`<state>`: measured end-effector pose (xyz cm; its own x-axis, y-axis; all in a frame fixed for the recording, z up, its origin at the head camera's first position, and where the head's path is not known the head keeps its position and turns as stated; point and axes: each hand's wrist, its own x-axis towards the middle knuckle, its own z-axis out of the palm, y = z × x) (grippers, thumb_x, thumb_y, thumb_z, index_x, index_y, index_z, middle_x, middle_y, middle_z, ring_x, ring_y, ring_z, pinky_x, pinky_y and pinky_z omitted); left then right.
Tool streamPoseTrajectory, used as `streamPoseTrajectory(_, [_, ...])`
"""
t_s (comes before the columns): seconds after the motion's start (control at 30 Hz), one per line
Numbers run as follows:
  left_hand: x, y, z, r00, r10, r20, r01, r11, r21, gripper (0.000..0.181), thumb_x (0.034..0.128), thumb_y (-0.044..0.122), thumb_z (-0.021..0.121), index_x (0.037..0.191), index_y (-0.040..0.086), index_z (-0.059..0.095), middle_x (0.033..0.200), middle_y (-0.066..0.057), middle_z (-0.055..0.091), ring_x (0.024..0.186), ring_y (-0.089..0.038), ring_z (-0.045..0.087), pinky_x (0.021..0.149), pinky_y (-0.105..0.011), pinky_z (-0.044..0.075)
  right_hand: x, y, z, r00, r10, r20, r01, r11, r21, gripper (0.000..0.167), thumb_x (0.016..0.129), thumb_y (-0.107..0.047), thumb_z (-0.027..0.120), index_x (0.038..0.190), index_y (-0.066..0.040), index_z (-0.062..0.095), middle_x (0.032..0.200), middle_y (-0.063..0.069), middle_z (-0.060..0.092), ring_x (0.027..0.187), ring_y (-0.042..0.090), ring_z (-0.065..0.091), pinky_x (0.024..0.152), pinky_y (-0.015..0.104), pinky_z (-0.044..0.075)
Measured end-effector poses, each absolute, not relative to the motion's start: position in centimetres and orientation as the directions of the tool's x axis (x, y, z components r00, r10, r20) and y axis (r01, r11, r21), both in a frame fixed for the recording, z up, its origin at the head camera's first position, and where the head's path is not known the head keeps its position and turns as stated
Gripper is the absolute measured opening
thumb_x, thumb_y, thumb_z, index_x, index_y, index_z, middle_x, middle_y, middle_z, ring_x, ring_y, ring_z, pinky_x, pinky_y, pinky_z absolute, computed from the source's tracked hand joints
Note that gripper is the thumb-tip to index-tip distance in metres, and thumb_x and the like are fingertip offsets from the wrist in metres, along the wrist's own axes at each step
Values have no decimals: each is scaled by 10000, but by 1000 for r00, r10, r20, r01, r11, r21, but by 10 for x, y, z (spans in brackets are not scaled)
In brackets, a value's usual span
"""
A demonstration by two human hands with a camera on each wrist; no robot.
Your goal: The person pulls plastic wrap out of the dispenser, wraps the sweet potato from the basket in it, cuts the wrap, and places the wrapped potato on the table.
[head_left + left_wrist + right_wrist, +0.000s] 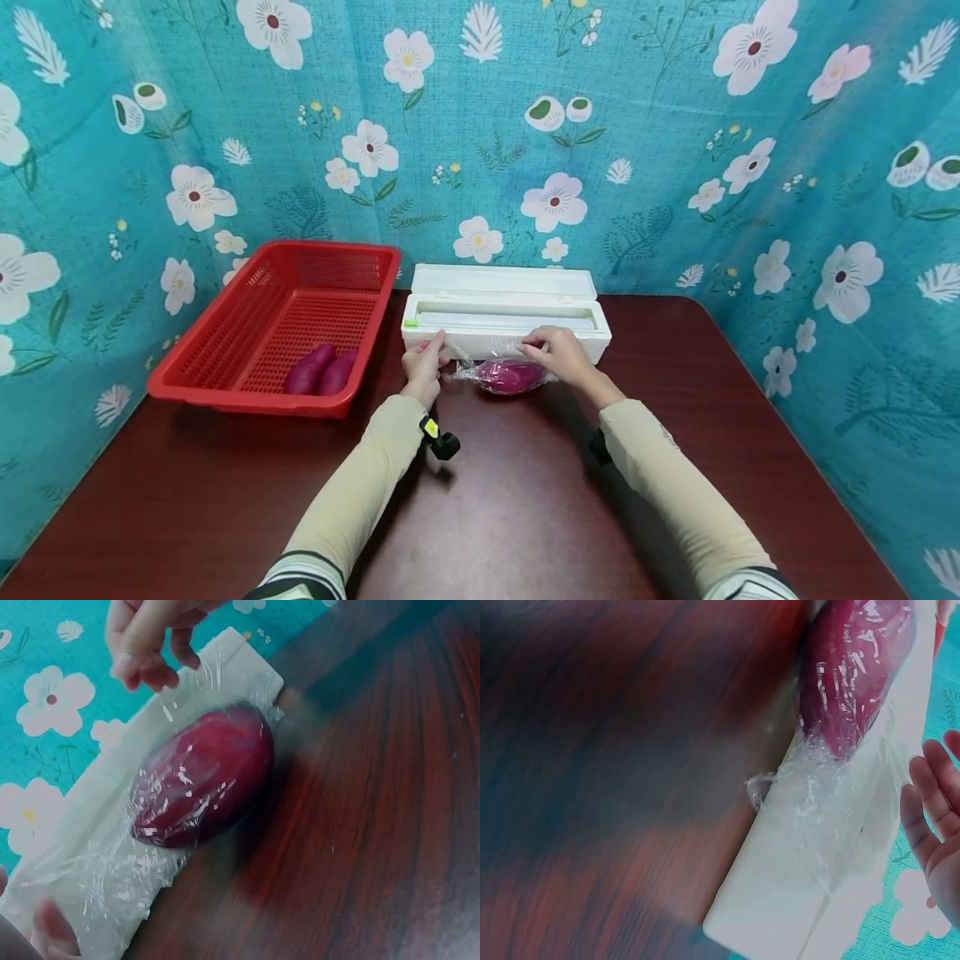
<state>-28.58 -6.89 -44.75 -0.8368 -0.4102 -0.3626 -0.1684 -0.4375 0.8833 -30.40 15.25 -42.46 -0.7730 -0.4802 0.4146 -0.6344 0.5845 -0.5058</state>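
Wrapped potato (510,377): magenta-purple; film (112,881): clear w/ white glints. Other potatoes (307,373): purple. Box (510,286): white w/ lt-green tab (411,322). Basket (247,401): solid red. Table (517,508): dk red-brown, streaky woodgrain. Curtain (465,125): teal w/ white & pale-pink flowers (555,202), bits of green & yellow. Sleeves (363,475): beige; shirt (303,575): dk/white stripes. Wrist cam (446,447): blk w/ yellow patch.

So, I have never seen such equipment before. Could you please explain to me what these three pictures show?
There is no robot here: these are a person's bare left hand and right hand. A head-worn camera took the wide picture; the wrist cameras took the two close ones.

On the dark wooden table stand a red plastic basket with two purple sweet potatoes, and a white cling film dispenser, opened. In front of it, between the hands, is a film-wrapped sweet potato. The right hand seems to hold nothing; whether the left one pinches the film is unclear.
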Motion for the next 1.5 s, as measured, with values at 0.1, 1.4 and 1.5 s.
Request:
streamPoseTrajectory(0.1, [-273, -69, -434, -857, -378, -350, -180, -417, 891, 199, 817, 204, 655, 726, 51, 564, 606, 22, 599, 380, -15, 355, 374, -176, 246, -305, 148, -424, -781, -466, 416, -625, 578, -525, 119, 822, -153, 648, 817, -44, 697, 759, 25, 645, 659, 121, 543, 578, 274, 455])
streamPoseTrajectory(1.4, [-303, -77, -456, -820, -370, -436, -206, -519, 829, 317, 691, 303, 767, 672, 84, 540, 627, -31, 601, 424, -79, 529, 354, -155, 273, -308, 125, -428, -755, -542, 370, -646, 512, -567, 129, 844, -104, 610, 750, -36, 666, 641, -35, 558, 591, 99, 453, 560, 257, 397])
streamPoseTrajectory(1.5, [-305, -79, -456, -820, -373, -434, -247, -454, 856, 332, 719, 345, 737, 630, 84, 553, 604, -14, 595, 378, -51, 450, 349, -165, 218, -310, 122, -429, -744, -547, 384, -660, 509, -553, 156, 849, -128, 607, 729, -42, 658, 607, -46, 534, 563, 90, 437, 538, 253, 385])
